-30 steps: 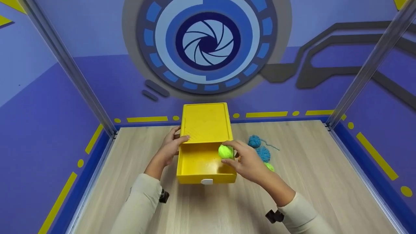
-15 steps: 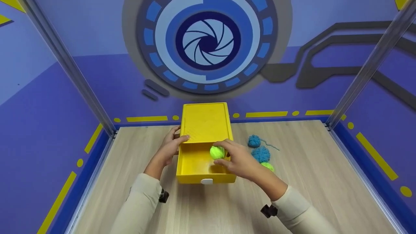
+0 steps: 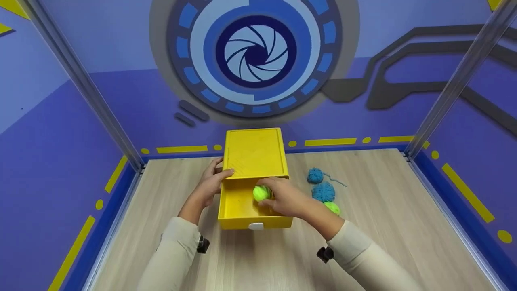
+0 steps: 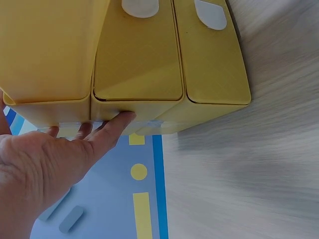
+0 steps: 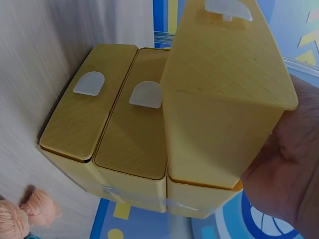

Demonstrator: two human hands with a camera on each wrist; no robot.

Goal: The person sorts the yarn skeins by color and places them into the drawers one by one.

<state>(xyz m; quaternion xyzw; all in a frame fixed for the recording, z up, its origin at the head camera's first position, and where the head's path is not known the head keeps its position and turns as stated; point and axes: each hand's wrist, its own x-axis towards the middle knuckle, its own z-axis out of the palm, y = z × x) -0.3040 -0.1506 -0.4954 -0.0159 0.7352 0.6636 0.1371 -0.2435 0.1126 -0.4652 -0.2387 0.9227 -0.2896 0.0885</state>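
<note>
A yellow drawer cabinet (image 3: 255,153) stands against the back wall, its top drawer (image 3: 234,223) pulled out. My left hand (image 3: 208,186) steadies the cabinet's left side, thumb on the top edge; in the left wrist view its fingers (image 4: 112,130) lie fairly straight along the wall. Between thumb and fingers, my right hand (image 3: 288,198) holds a neon green yarn ball (image 3: 261,194) inside the drawer's opening. From the right wrist view, the pulled-out drawer (image 5: 224,134) hides the ball and fingertips. Two lower drawers (image 5: 132,139) are closed.
To the right of the cabinet lie two blue yarn balls (image 3: 323,192), one with a loose tail, and another green ball (image 3: 332,208). Peach yarn balls (image 5: 41,208) show beside the cabinet in the right wrist view. Blue printed walls enclose the wooden table (image 3: 375,210).
My right hand has carried the green yarn ball leftward from the drawer's right edge and lower into the drawer. The left hand has stayed on the cabinet.
</note>
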